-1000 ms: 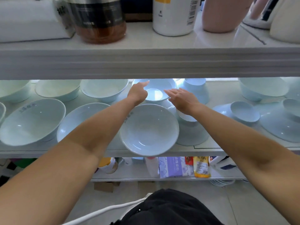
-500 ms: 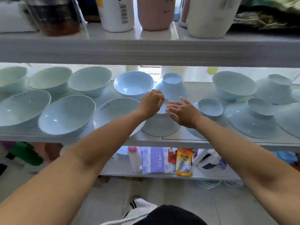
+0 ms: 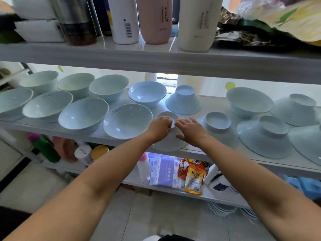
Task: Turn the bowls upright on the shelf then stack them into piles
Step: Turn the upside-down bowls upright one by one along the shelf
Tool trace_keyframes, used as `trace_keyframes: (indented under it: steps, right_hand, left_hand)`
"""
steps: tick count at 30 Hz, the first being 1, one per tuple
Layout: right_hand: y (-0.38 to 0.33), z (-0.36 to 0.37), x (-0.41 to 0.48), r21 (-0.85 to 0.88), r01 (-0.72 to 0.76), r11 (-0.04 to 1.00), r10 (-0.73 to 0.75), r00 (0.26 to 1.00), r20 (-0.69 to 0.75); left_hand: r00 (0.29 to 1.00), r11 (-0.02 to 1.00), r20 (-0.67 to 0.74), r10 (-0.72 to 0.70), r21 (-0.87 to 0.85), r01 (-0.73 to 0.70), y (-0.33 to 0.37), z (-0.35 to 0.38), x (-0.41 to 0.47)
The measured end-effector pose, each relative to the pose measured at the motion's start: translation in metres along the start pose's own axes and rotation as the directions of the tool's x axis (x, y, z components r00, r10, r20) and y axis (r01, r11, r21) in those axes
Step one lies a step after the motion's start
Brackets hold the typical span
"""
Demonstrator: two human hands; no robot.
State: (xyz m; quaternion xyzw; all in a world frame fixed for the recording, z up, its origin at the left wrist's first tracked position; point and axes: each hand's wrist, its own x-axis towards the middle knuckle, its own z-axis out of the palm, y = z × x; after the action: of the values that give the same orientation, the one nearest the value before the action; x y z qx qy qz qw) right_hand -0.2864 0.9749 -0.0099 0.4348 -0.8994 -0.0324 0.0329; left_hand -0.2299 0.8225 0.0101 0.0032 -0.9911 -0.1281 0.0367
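The left hand is curled at the foot ring of an overturned bowl, apparently pinching it, though the fingertips are hidden behind the knuckles. The right hand lies with its fingers loosely spread against the same bowl's sloping side, touching it rather than clasping it. The bowl sits base-up at the front edge of the middle shelf, its rim right at the lip or just over it.

The likely trouble is in the flip. The glaze looks slick, and a grip on the narrow foot alone could slip and drop the bowl off the edge. Swinging it over could also knock the upright bowl just beside it on the left, or the inverted bowl near it on the right.

The bowl is pale blue-white, glossy and wide-flared, with a small raised foot. It matches its neighbours, so it should nest easily.
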Motion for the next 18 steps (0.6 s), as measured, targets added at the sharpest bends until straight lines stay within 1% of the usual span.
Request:
trace_keyframes:
  steps: [3,5,8,10,12,14,15,16,18]
  right_hand:
    - [0.003,0.003,-0.011,0.071,-0.004,0.997,0.001,0.999,0.040]
    - [0.007,0.006,-0.020,0.086,0.002,0.996,-0.009,0.997,0.074]
    - [0.008,0.006,-0.030,0.114,-0.024,0.993,0.015,0.997,0.078]
    - [0.006,0.001,-0.033,0.196,-0.065,0.978,0.068,0.998,-0.006]
    - [0.007,-0.005,-0.032,0.257,-0.087,0.963,0.133,0.977,-0.168]
    - [0.011,-0.015,-0.028,0.294,-0.121,0.948,0.219,0.919,-0.328]
    - [0.013,-0.022,-0.025,0.310,-0.143,0.940,0.261,0.886,-0.384]
    - [0.014,-0.030,-0.021,0.315,-0.183,0.931,0.309,0.855,-0.416]
    - [0.016,-0.049,-0.009,0.319,-0.314,0.894,0.424,0.823,-0.378]
  left_hand:
    - [0.999,0.999,0.010,-0.038,-0.031,0.038,0.001,-0.001,0.000]
    - [0.998,0.996,0.012,-0.060,-0.071,0.061,0.001,-0.002,0.002]
    - [0.996,0.968,-0.027,-0.082,-0.239,0.074,0.005,-0.012,0.010]
    - [0.994,0.934,-0.056,-0.090,-0.350,0.065,0.012,-0.022,0.017]
    - [0.992,0.891,-0.056,-0.116,-0.446,0.079,0.016,-0.030,0.020]
    - [0.986,0.822,-0.036,-0.163,-0.557,0.115,0.014,-0.036,0.022]
    - [0.981,0.778,-0.026,-0.191,-0.613,0.135,0.012,-0.039,0.023]
    - [0.976,0.736,-0.012,-0.218,-0.659,0.156,0.011,-0.042,0.024]
    - [0.968,0.662,0.046,-0.246,-0.722,0.202,0.011,-0.048,0.024]
